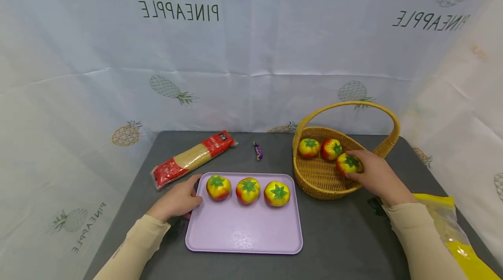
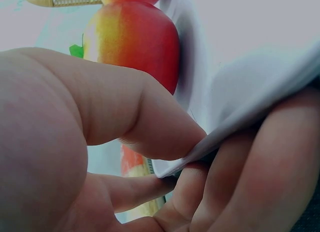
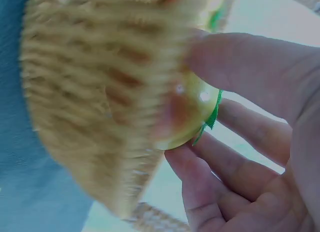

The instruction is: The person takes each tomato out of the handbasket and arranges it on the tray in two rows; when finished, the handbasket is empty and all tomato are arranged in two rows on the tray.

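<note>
My left hand [image 1: 177, 198] grips the left rim of a lilac tray [image 1: 243, 234]. In the left wrist view its thumb [image 2: 160, 117] lies over the rim and its fingers curl beneath. Three red-and-yellow toy fruits with green leafy tops, one of them a middle fruit [image 1: 248, 191], stand in a row along the tray's far side. My right hand [image 1: 375, 174] holds another such toy fruit [image 1: 348, 164] between thumb and fingers, inside the right part of a wicker basket [image 1: 314, 179]. Two more fruits lie in the basket, a left one [image 1: 308, 148] and a redder one [image 1: 331, 149]. The basket wall partly hides the held fruit in the right wrist view.
A red-and-tan packet of noodles [image 1: 194, 159] lies behind the tray at left. Near the table's back edge is a small purple wrapped candy [image 1: 257, 151]. The basket's tall handle [image 1: 349, 103] arches over it. A yellow-edged clear bag [image 1: 452, 227] lies by my right forearm.
</note>
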The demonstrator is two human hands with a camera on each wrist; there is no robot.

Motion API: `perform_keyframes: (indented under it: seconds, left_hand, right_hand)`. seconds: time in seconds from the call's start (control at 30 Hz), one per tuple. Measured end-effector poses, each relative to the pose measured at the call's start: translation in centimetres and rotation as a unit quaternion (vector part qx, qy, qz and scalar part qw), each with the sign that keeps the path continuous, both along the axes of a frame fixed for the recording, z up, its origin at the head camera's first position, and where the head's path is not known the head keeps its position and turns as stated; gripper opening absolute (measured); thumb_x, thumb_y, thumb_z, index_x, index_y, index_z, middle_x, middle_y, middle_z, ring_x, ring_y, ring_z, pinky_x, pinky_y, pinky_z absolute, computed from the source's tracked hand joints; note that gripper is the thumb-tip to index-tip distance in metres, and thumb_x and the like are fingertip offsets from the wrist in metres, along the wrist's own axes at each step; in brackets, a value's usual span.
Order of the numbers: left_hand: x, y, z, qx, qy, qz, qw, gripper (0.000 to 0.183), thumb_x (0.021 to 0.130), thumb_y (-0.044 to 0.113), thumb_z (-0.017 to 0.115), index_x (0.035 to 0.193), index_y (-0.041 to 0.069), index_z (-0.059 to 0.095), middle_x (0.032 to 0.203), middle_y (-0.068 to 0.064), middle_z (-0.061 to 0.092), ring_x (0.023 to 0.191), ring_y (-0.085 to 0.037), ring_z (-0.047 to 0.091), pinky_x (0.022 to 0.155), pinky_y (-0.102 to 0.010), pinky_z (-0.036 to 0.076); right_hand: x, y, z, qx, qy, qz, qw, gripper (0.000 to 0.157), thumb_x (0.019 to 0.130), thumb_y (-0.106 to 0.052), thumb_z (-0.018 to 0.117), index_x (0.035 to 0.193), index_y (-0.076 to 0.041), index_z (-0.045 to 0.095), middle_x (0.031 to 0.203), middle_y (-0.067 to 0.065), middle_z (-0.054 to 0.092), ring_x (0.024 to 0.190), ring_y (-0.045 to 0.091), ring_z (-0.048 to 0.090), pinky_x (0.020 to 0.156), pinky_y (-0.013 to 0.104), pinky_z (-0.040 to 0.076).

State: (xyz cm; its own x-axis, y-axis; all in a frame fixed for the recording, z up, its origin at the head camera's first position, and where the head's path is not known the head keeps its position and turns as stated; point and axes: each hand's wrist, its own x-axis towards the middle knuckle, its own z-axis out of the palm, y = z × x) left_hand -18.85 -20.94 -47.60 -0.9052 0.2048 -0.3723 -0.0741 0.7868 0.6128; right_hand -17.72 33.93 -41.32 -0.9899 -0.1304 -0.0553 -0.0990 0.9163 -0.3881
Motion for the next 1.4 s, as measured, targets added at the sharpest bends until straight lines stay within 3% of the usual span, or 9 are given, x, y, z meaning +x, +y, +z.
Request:
perform_keyframes:
  seconds: [0.4,0.57,0.9,1.17,1.4]
  left_hand:
    - [-0.1,-0.4,0.0,0.006,0.005,-0.011,0.9999,0.082,0.095,0.016,0.075,0.166,0.009,0.036,0.098,-0.012,0.063,0.060,-0.024,0.065,0.052,-0.032,0.061]
    - [-0.2,-0.4,0.1,0.014,0.004,-0.014,0.9998,0.081,0.095,0.016,0.075,0.166,0.009,0.037,0.096,-0.011,0.063,0.061,-0.024,0.065,0.053,-0.032,0.061]
    - [0.1,-0.8,0.2,0.023,0.004,-0.013,0.9996,0.079,0.095,0.016,0.075,0.165,0.012,0.039,0.097,-0.011,0.063,0.065,-0.024,0.065,0.053,-0.032,0.062]
    - [-0.2,-0.6,0.1,0.025,0.011,-0.018,0.9995,0.076,0.096,0.014,0.072,0.165,0.011,0.040,0.095,-0.012,0.064,0.060,-0.024,0.066,0.052,-0.033,0.061]
    - [-0.2,-0.8,0.0,0.024,0.010,-0.016,0.9995,0.077,0.095,0.013,0.072,0.165,0.010,0.039,0.094,-0.011,0.064,0.058,-0.024,0.066,0.051,-0.032,0.061]
  right_hand:
    - [2.1,-5.4,3.7,-0.013,0.041,0.036,0.998,0.069,0.095,-0.028,0.084,0.155,-0.006,0.056,0.156,0.027,0.056,0.140,0.053,0.053,0.109,0.073,0.049]
    - [2.8,-8.7,4.4,-0.020,0.065,0.065,0.996,0.067,0.092,-0.026,0.087,0.152,-0.011,0.060,0.150,0.022,0.062,0.131,0.047,0.063,0.105,0.068,0.054]
    - [2.9,-17.1,3.3,-0.054,0.090,0.151,0.983,0.065,0.087,-0.021,0.091,0.146,-0.012,0.065,0.146,0.009,0.066,0.136,0.033,0.064,0.112,0.056,0.056]
    - [3.5,-22.4,2.0,-0.087,0.055,0.185,0.977,0.062,0.088,-0.025,0.091,0.145,-0.020,0.067,0.147,0.001,0.066,0.137,0.025,0.063,0.113,0.049,0.057]
    - [4.1,-26.4,0.1,-0.112,0.044,0.250,0.961,0.060,0.088,-0.019,0.090,0.143,-0.015,0.067,0.144,0.004,0.067,0.135,0.024,0.063,0.115,0.045,0.056]
